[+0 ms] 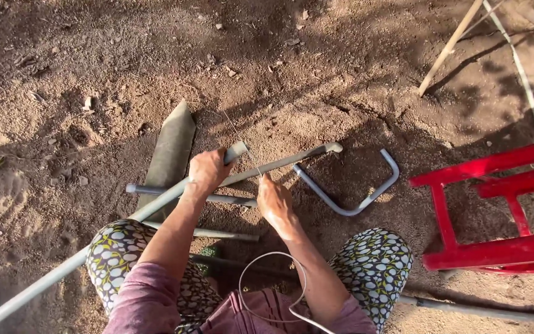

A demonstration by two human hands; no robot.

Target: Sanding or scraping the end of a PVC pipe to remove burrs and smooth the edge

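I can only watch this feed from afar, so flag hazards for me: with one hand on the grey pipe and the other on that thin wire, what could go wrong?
1. The thin wire looks taut between the right hand and the pipe; it might cut the fingers or whip back if it slips.
2. The left hand grips near the pipe's open end, whose edge may scrape.
3. The curved pipe and red stool lie close, possible snags.
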